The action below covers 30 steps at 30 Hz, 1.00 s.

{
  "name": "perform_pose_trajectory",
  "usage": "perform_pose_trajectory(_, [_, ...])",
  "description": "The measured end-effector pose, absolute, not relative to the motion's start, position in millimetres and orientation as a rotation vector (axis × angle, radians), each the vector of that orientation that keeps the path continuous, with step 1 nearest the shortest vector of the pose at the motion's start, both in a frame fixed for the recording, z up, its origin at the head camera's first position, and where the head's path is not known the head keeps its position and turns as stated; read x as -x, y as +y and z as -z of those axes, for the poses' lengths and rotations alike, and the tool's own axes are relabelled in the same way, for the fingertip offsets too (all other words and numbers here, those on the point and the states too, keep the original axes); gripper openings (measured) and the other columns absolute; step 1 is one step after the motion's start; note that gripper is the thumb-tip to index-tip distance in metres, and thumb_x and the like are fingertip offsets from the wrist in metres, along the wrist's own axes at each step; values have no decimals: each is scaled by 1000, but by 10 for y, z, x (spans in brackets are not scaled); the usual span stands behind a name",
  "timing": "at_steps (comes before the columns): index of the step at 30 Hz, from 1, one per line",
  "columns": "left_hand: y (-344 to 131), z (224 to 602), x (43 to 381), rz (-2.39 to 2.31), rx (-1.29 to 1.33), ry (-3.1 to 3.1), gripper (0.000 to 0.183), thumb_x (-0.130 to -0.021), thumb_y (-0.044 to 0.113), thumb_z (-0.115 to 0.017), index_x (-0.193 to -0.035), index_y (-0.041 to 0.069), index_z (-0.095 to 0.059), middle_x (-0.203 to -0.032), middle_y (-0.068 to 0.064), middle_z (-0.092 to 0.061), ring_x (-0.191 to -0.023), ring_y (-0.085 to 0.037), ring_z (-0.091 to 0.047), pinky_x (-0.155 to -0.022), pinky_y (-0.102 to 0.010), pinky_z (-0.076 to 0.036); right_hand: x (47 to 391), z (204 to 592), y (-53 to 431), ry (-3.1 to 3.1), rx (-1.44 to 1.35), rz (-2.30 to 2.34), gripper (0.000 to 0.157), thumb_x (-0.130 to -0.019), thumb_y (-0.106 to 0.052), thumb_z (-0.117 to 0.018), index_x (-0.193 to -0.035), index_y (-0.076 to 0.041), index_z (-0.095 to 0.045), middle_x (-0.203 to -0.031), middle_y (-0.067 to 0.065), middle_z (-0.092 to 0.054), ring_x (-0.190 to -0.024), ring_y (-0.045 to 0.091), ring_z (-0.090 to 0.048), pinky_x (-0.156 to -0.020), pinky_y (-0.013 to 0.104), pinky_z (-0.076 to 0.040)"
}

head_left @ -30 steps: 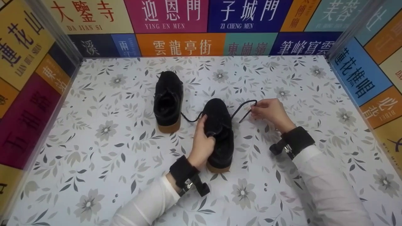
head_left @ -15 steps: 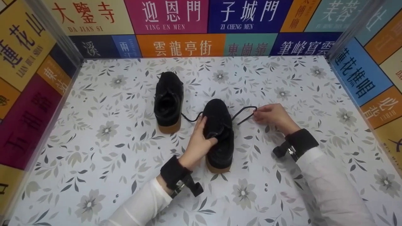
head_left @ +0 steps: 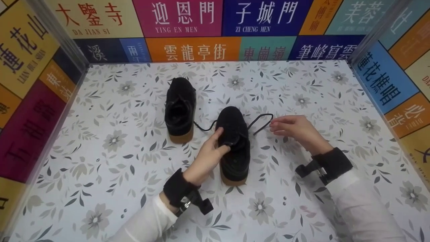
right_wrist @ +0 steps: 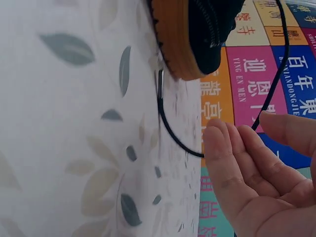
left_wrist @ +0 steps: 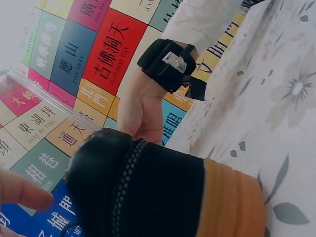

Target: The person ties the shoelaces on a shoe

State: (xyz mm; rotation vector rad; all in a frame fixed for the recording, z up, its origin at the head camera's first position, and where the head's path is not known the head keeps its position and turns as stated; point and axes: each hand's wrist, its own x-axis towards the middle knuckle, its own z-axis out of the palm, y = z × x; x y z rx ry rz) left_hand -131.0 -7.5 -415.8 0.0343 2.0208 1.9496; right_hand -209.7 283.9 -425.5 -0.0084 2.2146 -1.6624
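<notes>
Two black shoes with tan soles stand on the tabletop, toes pointing away. The left hand (head_left: 206,158) rests at the left side of the nearer shoe (head_left: 233,168), its thumb (left_wrist: 24,192) extended and its fingers fairly straight. From the nearer shoe's right side a black shoelace (head_left: 260,116) runs out and bends back in a loop, its tip near the shoe. By the bend is the right hand (head_left: 299,131), fingers extended. In the right wrist view the lace passes behind the fingers, while the thumb (right_wrist: 289,129) stands apart from the fingertips.
The other shoe (head_left: 180,107) stands farther back on the left. Another black lace (head_left: 205,130) stretches between the two shoes. A floral-patterned sheet (head_left: 111,174) covers the tabletop, bordered by colourful lettered panels (head_left: 195,48) at the back and sides.
The right hand has moved slightly down and right, its fingers straightening and letting go of the lace. The left hand has eased back to the left along the shoe, which stays put.
</notes>
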Motion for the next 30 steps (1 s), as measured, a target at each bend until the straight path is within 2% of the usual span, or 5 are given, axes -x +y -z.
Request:
perform_pose_trajectory(5, [-54,4104,1323,-1876,-67,2009,63,-91,10,-49,-149,6,-23,-157,-5,-17,-145,-17,-3,-118,-35,-5,1967,4238,2626,1968,94,1886,47,-97,-17,-54,-131,13,-44,-127,15,-59,-120,28,-54,-99,33,-44])
perform_pose_trajectory(10, [3,4105,1354,-1972,-20,1973,60,-91,8,-48,-147,4,-26,-156,-6,-21,-144,-17,-12,-117,-34,-12,1867,4229,2424,1892,84,2020,47,-97,-17,-53,-133,12,-43,-133,19,-54,-124,26,-51,-104,34,-41])
perform_pose_trajectory(17, [81,4052,1439,-2334,118,1673,61,-88,-4,-41,-146,-5,-21,-152,-19,-25,-140,-25,-27,-113,-34,-26,1845,4214,2251,1812,40,2118,41,-97,-12,-52,-128,14,-46,-120,14,-63,-117,24,-57,-104,37,-40])
perform_pose_trajectory(23, [90,4065,1551,-2560,303,1205,54,-96,-4,-35,-145,-10,-11,-148,-28,-27,-136,-34,-32,-110,-37,-32,1871,4216,2177,1754,49,2181,37,-96,-10,-53,-124,14,-51,-117,15,-64,-107,21,-62,-99,36,-45])
perform_pose_trajectory(30, [25,4171,1719,-2537,339,1026,45,-99,0,-32,-142,-9,-24,-139,-29,-41,-130,-35,-42,-108,-39,-35,1897,4201,2115,1745,28,2235,39,-94,-14,-58,-122,11,-52,-111,18,-66,-100,26,-66,-91,36,-51])
